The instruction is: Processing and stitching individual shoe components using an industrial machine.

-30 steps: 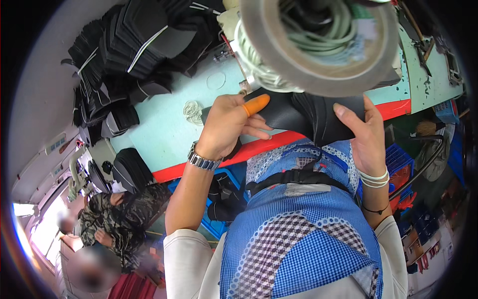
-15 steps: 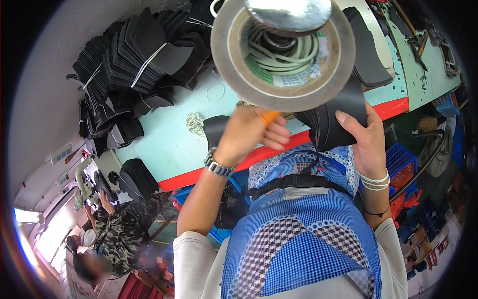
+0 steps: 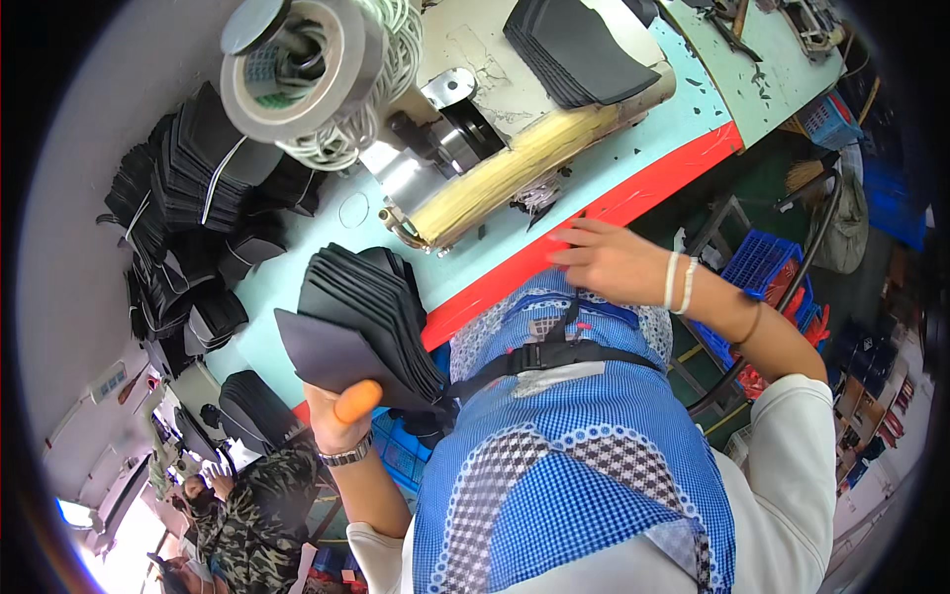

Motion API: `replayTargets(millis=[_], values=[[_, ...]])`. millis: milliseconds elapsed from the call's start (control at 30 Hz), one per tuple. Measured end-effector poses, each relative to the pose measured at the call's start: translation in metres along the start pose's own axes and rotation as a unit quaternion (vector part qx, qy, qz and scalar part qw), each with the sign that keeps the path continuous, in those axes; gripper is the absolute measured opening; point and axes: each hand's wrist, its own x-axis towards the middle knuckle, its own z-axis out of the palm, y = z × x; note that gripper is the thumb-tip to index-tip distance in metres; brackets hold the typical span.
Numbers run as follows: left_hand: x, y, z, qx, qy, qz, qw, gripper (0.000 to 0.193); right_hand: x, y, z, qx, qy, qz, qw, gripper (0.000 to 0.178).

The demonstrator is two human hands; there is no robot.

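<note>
My left hand (image 3: pixel 339 418), with an orange finger cover on the thumb and a metal watch at the wrist, grips a fanned stack of black curved sheet pieces (image 3: pixel 358 315). The stack tilts above the left part of the table, partly hiding my fingers. My right hand (image 3: pixel 616 263), with white bands round its wrist, is over the red front edge of the table (image 3: pixel 653 185). Its fingers are stretched and a little blurred, holding nothing I can see. Beyond it lies another pile of black pieces (image 3: pixel 574 54) on the machine's pale top (image 3: pixel 475 59).
A machine with a yellowish padded front bar (image 3: pixel 529 168) stands ahead. A reel (image 3: pixel 307 69) and looped white bands (image 3: pixel 401 49) rise over the table. Banded black bundles (image 3: pixel 213 158) are heaped at far left. A person in camouflage (image 3: pixel 262 505) works at left; blue crates (image 3: pixel 762 262) stand right.
My left hand, earlier free, now grips a stack of black pieces at the left. My right hand has let go of the pieces it held. The whole view has shifted, with the reel now farther left.
</note>
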Motion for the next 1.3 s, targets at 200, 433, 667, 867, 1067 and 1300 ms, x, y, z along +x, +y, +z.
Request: replayTargets(millis=[200, 433, 667, 867, 1067, 1300], values=[[-0.021, -0.019, -0.017, -0.024, 0.067, -0.013, 0.997, 0.07, -0.097, -0.081, -0.072, 0.067, -0.171, 0.262, 0.947, 0.025], [-0.004, -0.018, 0.002, 0.013, 0.029, -0.054, 0.998, 0.072, -0.145, -0.195, -0.035, 0.442, 0.051, 0.466, 0.765, 0.025], [0.017, -0.004, 0.063, 0.021, -0.043, -0.068, 0.997, 0.041, -0.17, -0.17, -0.004, 0.65, 0.094, 0.507, 0.558, 0.035], [0.027, 0.006, 0.112, 0.064, -0.1, -0.075, 0.99, 0.035, -0.168, -0.117, -0.018, 0.65, 0.034, 0.535, 0.539, 0.024], [0.025, 0.0, 0.147, 0.033, -0.031, -0.06, 0.997, 0.033, -0.192, -0.087, -0.049, 0.614, 0.018, 0.475, 0.63, 0.019], [0.037, -0.019, 0.199, 0.022, -0.009, -0.093, 0.995, 0.037, -0.215, -0.039, -0.066, 0.634, -0.007, 0.467, 0.616, 0.011]])
